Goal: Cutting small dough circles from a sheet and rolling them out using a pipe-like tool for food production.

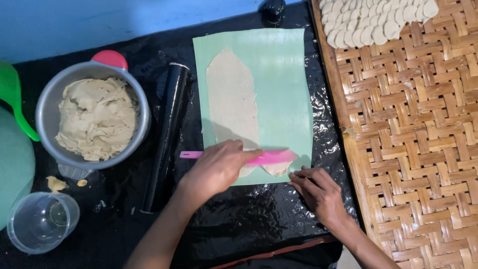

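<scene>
Pink knife (269, 157): across the near end of the dough strip (232, 102), under the left hand (215, 169)
Left hand: closed on the knife
Right hand (318, 192): flat, fingers spread, holding nothing, pressing the green sheet's (281, 84) near right corner

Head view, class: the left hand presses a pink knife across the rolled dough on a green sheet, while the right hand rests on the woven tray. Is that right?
Not quite. In the head view the right hand rests on the green sheet's corner, not the woven tray. The left hand does press the pink knife across the rolled dough.
</scene>
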